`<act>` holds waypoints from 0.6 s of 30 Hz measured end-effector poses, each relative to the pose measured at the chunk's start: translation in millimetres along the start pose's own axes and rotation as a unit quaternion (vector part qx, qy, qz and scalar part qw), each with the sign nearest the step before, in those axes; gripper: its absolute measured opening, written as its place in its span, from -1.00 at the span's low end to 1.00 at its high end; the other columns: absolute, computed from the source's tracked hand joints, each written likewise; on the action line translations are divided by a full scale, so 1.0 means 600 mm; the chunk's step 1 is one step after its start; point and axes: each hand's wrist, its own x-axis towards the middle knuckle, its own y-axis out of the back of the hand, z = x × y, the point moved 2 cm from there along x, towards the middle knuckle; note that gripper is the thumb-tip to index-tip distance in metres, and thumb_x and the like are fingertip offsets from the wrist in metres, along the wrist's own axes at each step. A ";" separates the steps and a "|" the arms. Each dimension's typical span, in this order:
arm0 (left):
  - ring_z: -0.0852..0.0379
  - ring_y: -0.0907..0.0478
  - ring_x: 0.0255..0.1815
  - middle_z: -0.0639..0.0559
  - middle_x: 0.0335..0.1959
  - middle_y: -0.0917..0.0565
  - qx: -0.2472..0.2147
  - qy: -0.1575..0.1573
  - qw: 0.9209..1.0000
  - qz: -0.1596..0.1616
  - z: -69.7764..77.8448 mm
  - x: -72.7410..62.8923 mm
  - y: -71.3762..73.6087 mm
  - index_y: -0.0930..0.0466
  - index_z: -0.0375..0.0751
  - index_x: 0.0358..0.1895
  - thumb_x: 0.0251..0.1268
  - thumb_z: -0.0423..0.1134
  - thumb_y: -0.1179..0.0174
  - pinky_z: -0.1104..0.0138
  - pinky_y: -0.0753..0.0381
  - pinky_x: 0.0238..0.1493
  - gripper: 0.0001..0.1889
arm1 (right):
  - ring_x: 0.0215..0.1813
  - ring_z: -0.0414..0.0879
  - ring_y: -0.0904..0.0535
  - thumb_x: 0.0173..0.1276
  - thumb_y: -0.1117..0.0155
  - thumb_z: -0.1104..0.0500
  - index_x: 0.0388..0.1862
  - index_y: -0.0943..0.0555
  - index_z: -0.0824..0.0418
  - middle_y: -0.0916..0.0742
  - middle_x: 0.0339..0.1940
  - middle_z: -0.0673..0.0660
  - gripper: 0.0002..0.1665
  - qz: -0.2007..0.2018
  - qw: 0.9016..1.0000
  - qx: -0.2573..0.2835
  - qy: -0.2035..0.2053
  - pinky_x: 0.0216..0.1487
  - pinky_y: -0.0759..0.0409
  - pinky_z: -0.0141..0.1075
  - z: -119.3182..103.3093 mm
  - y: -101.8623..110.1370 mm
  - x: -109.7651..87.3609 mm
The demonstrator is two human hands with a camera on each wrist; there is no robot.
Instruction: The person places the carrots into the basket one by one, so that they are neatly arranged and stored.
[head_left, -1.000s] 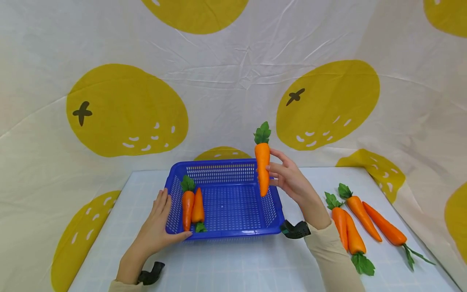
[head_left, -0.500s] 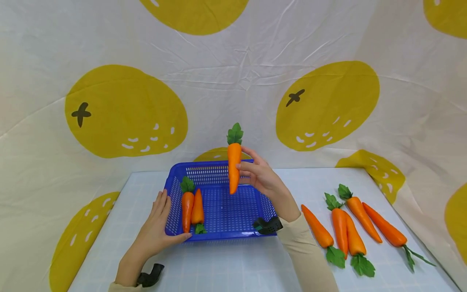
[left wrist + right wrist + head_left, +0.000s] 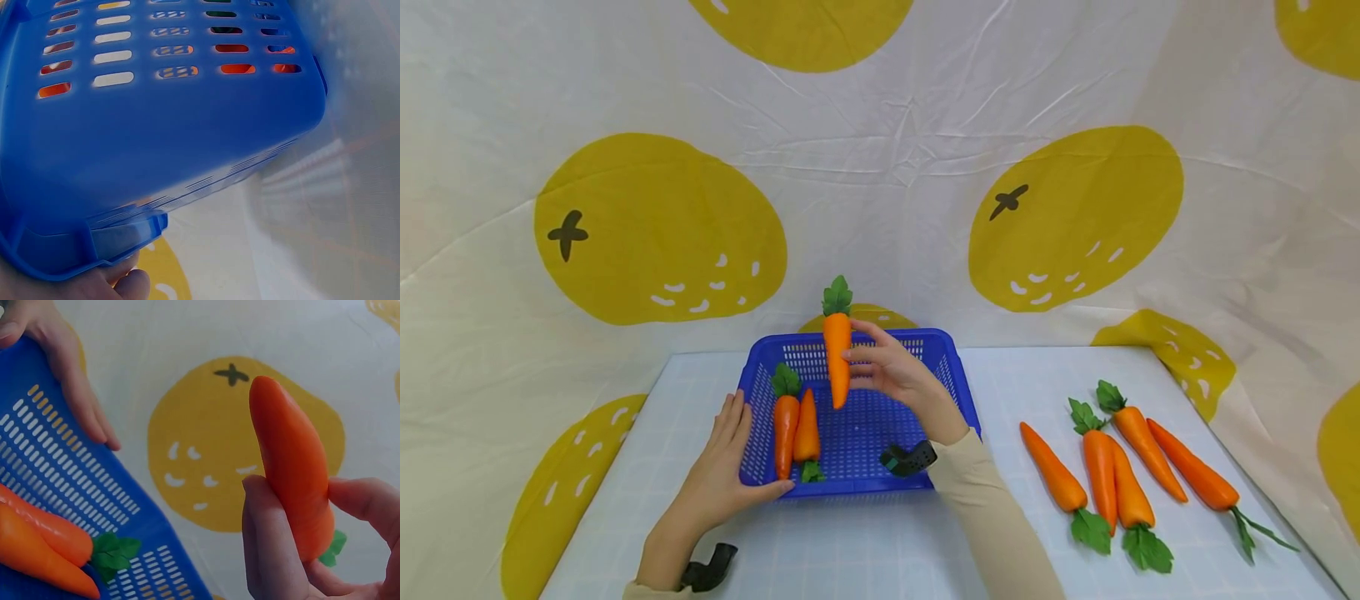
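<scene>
My right hand (image 3: pixel 895 372) pinches an orange carrot (image 3: pixel 837 354) between thumb and fingers, leafy top up, above the blue plastic basket (image 3: pixel 850 487). The right wrist view shows this held carrot (image 3: pixel 290 465) with its tip free. My left hand (image 3: pixel 717 467) rests on the basket's left front corner, fingers straight along the outer side and thumb on the front rim. Inside, at the left end, lie two carrots side by side: one with its green leaves (image 3: pixel 786 380) at the back, the other carrot (image 3: pixel 807 429) turned the opposite way.
Several carrots lie on the table at the right, among them a single carrot (image 3: pixel 1052 467) nearest the basket and a carrot with stringy stems (image 3: pixel 1195 462) farthest right. A white cloth (image 3: pixel 880 208) printed with yellow fruit hangs behind the table (image 3: pixel 820 550).
My right hand has carried the carrot leftward across the basket and, lately, slightly lower. The left hand, basket and carrots inside have stayed put.
</scene>
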 end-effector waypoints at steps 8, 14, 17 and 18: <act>-0.16 0.46 0.61 -0.23 0.62 0.32 -0.001 0.003 1.000 0.001 -0.001 0.001 -0.001 0.16 -0.45 0.56 -0.12 0.37 -0.43 -0.31 0.05 0.42 0.38 | -0.14 0.10 -0.62 0.38 -0.16 0.42 0.53 -0.20 0.06 -0.55 0.11 0.32 -0.21 0.023 0.998 -0.038 -0.035 -0.10 -0.72 -0.08 0.031 -0.008 0.036; -0.18 0.44 0.61 -0.23 0.62 0.31 0.003 -0.001 1.000 0.003 -0.003 0.001 -0.001 0.14 -0.46 0.55 -0.12 0.36 -0.44 -0.31 0.04 0.41 0.37 | -0.21 0.08 -0.67 0.35 -0.24 0.39 0.51 -0.17 0.11 -0.64 0.04 0.34 -0.19 0.018 0.994 -0.095 -0.054 -0.07 -0.71 -0.03 0.051 -0.011 0.047; -0.21 0.40 0.61 -0.24 0.62 0.30 0.003 -0.007 1.000 0.008 -0.002 0.001 -0.002 0.12 -0.47 0.55 -0.12 0.37 -0.43 -0.31 0.01 0.40 0.36 | -0.24 0.06 -0.69 0.34 -0.28 0.37 0.49 -0.18 0.14 -0.66 0.01 0.33 -0.19 0.009 0.990 -0.131 -0.058 -0.09 -0.72 -0.02 0.061 -0.011 0.049; -0.22 0.40 0.61 -0.24 0.62 0.30 0.001 -0.009 1.000 0.009 -0.002 0.001 -0.003 0.12 -0.47 0.55 -0.12 0.38 -0.43 -0.31 0.01 0.40 0.36 | -0.25 0.06 -0.69 0.33 -0.29 0.37 0.49 -0.18 0.15 -0.67 0.00 0.33 -0.19 0.007 0.988 -0.142 -0.058 -0.10 -0.72 -0.02 0.064 -0.010 0.050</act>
